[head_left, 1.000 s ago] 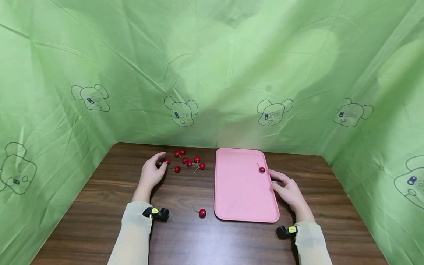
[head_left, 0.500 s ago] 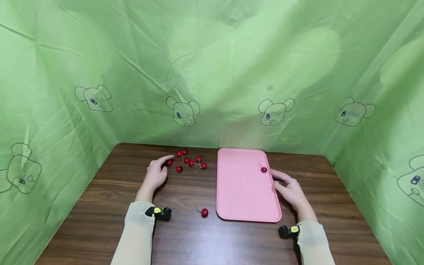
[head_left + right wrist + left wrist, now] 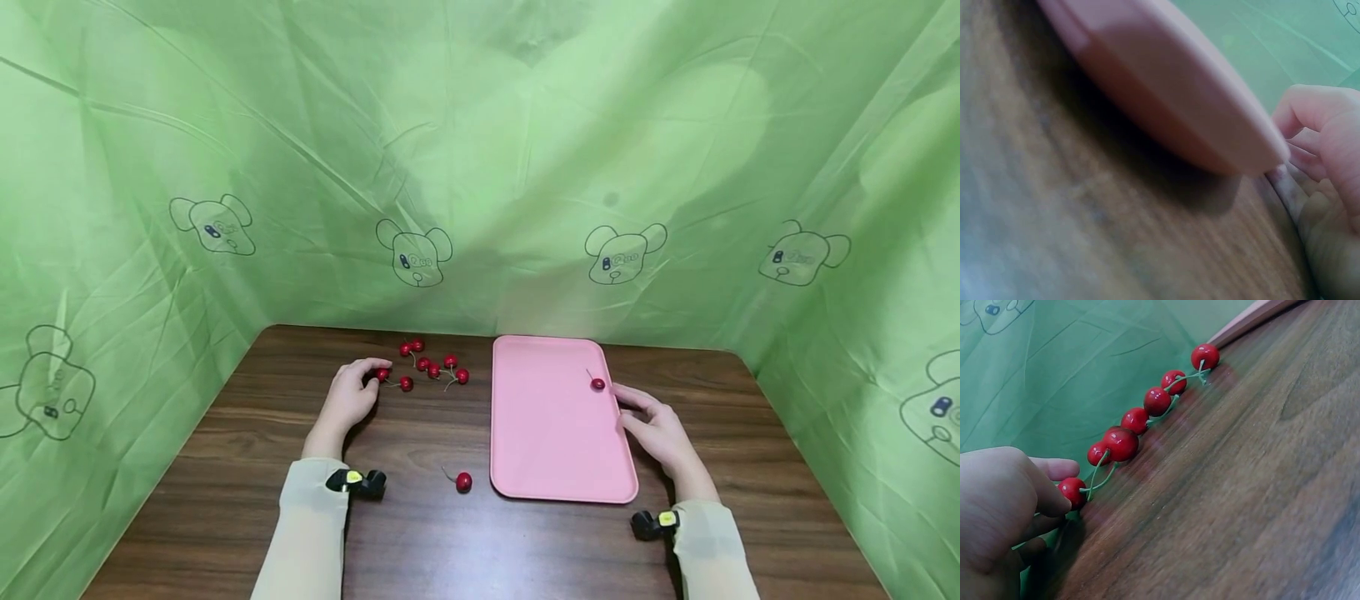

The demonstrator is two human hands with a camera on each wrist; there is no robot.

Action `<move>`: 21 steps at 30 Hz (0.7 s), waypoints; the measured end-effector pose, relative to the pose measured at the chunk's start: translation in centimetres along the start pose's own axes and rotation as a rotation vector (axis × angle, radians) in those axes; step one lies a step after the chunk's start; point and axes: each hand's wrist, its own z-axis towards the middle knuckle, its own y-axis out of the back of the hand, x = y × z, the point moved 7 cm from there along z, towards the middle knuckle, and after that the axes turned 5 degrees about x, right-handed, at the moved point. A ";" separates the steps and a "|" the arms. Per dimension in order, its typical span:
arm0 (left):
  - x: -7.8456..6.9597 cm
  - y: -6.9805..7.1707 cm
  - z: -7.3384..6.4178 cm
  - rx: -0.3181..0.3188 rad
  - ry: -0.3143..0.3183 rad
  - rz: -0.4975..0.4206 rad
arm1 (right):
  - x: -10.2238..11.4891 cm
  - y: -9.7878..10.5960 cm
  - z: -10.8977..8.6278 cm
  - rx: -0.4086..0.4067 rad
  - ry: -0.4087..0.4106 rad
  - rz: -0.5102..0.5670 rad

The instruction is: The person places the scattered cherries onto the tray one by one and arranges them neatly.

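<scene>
Red, glossy, round cherries point(image 3: 423, 364), ten on view

Farthest left, the left hand point(image 3: 351, 395) pinches the leftmost cherry point(image 3: 1073, 491) between thumb and finger on the brown wood-grained table point(image 3: 405, 450). Just right of it lie seven more in a loose cluster, with thin green stems. Then, nearer the person, sits one lone cherry point(image 3: 463, 482). One smooth pink rectangular tray point(image 3: 558, 433), round-cornered and low-rimmed, carries one stemmed cherry point(image 3: 597, 384) near its right edge. The right hand point(image 3: 656, 429), thumb and forefinger spread apart, touches that edge.

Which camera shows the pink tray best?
The head view: nearly the whole pink tray shows, with one cherry on it. The left wrist view catches only an edge strip; the right wrist view, a blurred, cropped side.
</scene>
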 end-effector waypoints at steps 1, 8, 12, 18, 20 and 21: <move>0.0 0.0 0.0 0.002 0.003 0.000 | 0.1 0.0 0.0 -0.001 -0.001 -0.005; -0.3 0.1 0.2 0.023 0.004 -0.006 | -1.1 0.3 0.2 -0.021 0.003 0.001; -0.4 0.1 0.1 0.023 0.000 -0.011 | -0.6 0.3 -0.1 -0.019 0.001 -0.004; -0.4 0.2 -0.2 0.003 -0.002 -0.004 | 1.9 0.1 -0.6 -0.006 0.000 0.007; -0.4 0.2 -0.2 0.000 0.003 -0.001 | 2.4 0.0 -0.7 -0.004 -0.015 0.001; -0.4 0.2 -0.2 0.000 0.004 0.002 | 2.5 0.0 -0.7 -0.005 -0.022 -0.007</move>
